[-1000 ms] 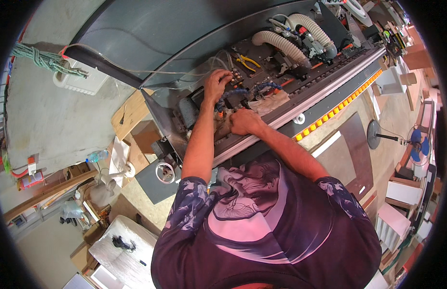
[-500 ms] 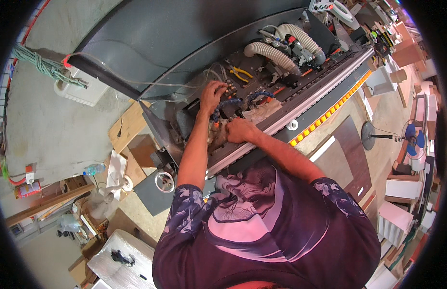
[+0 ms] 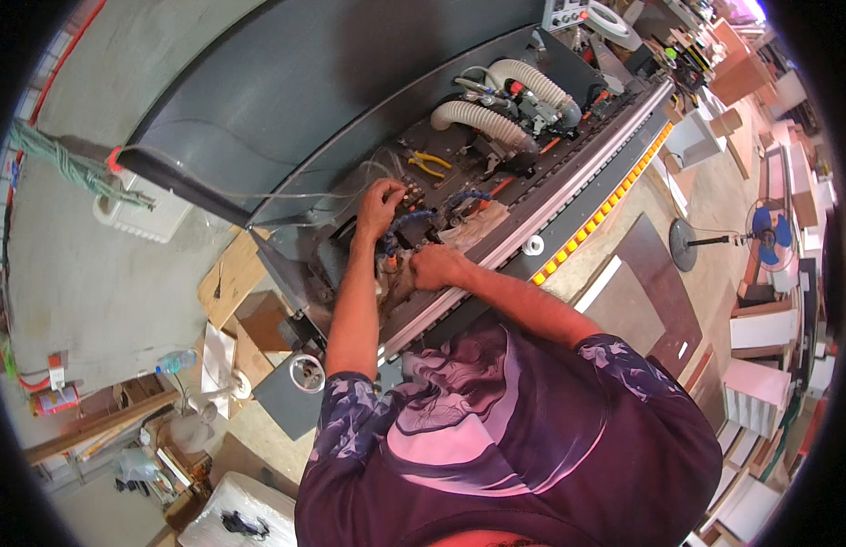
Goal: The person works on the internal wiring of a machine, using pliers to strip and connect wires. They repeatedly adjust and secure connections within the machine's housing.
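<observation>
Inside a long dark machine (image 3: 336,178) with its cover raised, my left hand (image 3: 378,210) reaches a small block with brass-coloured fittings (image 3: 410,190). Its fingers are closed at the block's edge; what they pinch is too small to make out. Nearer to me, my right hand (image 3: 438,267) is curled beside an orange-tipped blue segmented hose (image 3: 414,219), and its own fingers hide whatever it grips. A brown crumpled sheet (image 3: 475,226) lies just right of it. Yellow-handled pliers (image 3: 430,164) rest on the machine bed beyond the fittings.
Two ribbed pale hoses (image 3: 482,118) arch over the machine's right part. Along its front runs a metal rail (image 3: 569,178) with a yellow roller strip (image 3: 605,205) below. A pedestal fan (image 3: 769,234) stands at the right; a handwheel (image 3: 307,372) sits at the near left.
The whole view has shifted, so the machine appears slightly further left. Both hands stay at nearly the same spots on it, the left at the fittings and the right by the blue hose.
</observation>
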### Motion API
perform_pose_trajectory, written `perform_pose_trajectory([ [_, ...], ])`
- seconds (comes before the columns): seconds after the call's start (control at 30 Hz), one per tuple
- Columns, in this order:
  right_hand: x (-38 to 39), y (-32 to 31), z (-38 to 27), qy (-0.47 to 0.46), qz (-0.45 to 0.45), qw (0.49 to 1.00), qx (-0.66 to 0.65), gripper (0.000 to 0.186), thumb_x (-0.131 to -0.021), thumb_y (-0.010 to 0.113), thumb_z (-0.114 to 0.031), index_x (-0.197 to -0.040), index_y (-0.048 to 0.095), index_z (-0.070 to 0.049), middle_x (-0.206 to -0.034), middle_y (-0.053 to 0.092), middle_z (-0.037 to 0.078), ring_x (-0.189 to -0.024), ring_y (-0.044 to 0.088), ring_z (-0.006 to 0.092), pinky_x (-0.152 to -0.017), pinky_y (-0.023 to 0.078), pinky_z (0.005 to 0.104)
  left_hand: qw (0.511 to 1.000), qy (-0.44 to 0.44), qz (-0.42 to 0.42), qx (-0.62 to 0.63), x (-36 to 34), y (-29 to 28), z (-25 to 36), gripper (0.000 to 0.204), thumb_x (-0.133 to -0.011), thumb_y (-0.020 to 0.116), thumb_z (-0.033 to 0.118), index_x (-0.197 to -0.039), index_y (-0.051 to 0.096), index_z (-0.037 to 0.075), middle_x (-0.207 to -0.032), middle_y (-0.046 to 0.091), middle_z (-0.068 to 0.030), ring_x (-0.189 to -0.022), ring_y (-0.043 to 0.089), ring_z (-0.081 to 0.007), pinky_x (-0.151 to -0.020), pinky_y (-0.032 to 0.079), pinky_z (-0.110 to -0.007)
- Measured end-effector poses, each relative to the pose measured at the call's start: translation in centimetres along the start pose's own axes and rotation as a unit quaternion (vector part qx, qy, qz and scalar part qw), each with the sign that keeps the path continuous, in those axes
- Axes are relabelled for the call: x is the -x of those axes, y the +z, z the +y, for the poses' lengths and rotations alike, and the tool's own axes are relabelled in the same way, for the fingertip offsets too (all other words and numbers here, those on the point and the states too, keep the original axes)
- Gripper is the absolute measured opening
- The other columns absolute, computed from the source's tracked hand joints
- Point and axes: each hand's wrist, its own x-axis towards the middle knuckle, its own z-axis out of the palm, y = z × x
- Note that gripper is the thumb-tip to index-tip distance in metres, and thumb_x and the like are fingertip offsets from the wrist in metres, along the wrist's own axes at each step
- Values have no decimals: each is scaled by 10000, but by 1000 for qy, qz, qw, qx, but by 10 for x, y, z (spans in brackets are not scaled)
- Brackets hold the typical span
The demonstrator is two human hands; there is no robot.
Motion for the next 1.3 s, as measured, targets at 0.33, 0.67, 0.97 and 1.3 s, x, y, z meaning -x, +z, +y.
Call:
perform_pose_trajectory([
  [0.33, 2, 1, -2, 10, 7, 1000, -2, 380, -825, 599, -270, -1030, 785, -10, -1031, 754, 246, -998, 734, 424, -891, 588, 490, 870, 183, -185, -419, -19, -30, 44, 202, -975, 585, 180, -1162, 591, 104, -1064, 632, -108, -940, 689, -356, -778, 574, -490],
  [0.67, 5, 4, 0, -5, 43, 999, -30, 364, -814, 621, -262, -1015, 799, -17, -1026, 770, 207, -969, 759, 371, -824, 602, 484, 782, 259, -237, -516, -30, -32, 48, 163, -949, 586, 156, -1087, 574, 69, -1036, 610, -116, -989, 677, -315, -804, 576, -458],
  [0.97, 28, -30, -4, -69, 62, 996, 19, 274, -787, 669, -211, -955, 799, -37, -945, 772, 194, -923, 764, 362, -768, 603, 480, 873, -59, -231, -425, -40, -13, 75, 393, -961, 565, 310, -1100, 689, -36, -1163, 689, -254, -1091, 673, -449, -959, 539, -523],
  [1.3, 60, 8, 28, -105, 284, 953, -25, 250, -863, 634, -251, -905, 702, -14, -749, 702, 167, -804, 735, 355, -688, 598, 483, 859, -268, -176, -399, -55, 13, 70, 546, -909, 621, 390, -1162, 719, -84, -1262, 665, -320, -1209, 631, -462, -1046, 498, -498],
])
